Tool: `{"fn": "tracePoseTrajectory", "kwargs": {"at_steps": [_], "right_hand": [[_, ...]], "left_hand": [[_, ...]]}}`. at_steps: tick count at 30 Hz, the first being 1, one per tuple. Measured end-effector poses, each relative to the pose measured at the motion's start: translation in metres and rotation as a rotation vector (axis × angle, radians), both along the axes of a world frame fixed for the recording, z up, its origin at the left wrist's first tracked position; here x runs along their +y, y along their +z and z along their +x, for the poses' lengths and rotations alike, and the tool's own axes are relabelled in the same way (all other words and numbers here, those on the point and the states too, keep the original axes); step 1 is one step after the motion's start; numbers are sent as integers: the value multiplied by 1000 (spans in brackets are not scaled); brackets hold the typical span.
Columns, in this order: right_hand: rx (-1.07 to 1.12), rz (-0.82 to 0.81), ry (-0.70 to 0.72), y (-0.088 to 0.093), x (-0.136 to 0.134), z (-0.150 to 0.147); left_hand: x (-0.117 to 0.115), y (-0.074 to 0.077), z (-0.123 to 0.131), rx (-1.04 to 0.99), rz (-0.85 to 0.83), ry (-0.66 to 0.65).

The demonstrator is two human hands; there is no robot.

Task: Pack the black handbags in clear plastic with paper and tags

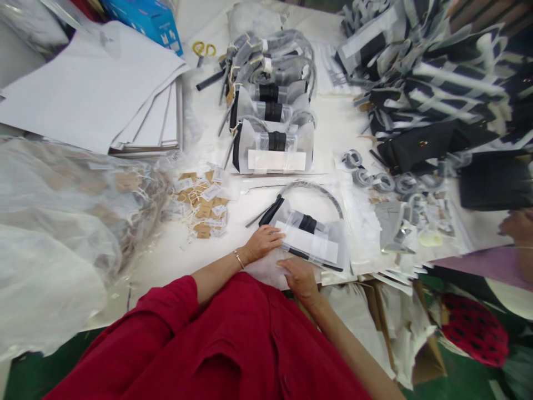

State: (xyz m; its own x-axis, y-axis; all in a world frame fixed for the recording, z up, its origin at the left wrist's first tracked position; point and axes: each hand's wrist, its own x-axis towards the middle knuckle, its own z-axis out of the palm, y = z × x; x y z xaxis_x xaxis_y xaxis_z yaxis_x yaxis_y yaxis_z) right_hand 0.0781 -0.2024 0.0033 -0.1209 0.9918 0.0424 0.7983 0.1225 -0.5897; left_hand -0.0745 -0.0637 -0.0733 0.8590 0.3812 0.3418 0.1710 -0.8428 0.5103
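Observation:
A black handbag (pixel 268 214) wrapped in clear and whitish film lies slightly turned on the table before me. A white paper strip (pixel 308 242) runs along its near side, and its wrapped strap (pixel 325 191) arches behind it. My left hand (pixel 264 243) lies on the left end of the bag, with its fingers stretched out against the strip. Just below the bag, my right hand (pixel 300 278) has its fingers curled at a thin translucent plastic bag (pixel 268 268). The fingertips of that hand are partly hidden.
Several wrapped handbags (pixel 277 161) stand in a row behind. Paper tags (pixel 204 211) lie left, near white sheets (pixel 91 83) and a large plastic sack (pixel 54 239). Rightward are coiled straps (pixel 383 182), a heap of black bags (pixel 441 100) and another person's hand (pixel 518 226).

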Motion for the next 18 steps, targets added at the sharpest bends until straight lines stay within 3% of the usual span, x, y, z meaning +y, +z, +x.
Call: {"fn": "tracePoseTrajectory", "kwargs": {"at_steps": [5,9,12,18], "right_hand": [[6,-15,-12,4,3,-4],[6,-25,-172,10,29,10],[-8,-42,-204,12,49,27],[-160,-89,-205,-4,77,51]], "left_hand": [[0,3,-3,6,42,-20],[-2,9,-11,37,48,-36],[-3,20,-10,46,2,-25],[-11,40,17,134,-136,260]]}}
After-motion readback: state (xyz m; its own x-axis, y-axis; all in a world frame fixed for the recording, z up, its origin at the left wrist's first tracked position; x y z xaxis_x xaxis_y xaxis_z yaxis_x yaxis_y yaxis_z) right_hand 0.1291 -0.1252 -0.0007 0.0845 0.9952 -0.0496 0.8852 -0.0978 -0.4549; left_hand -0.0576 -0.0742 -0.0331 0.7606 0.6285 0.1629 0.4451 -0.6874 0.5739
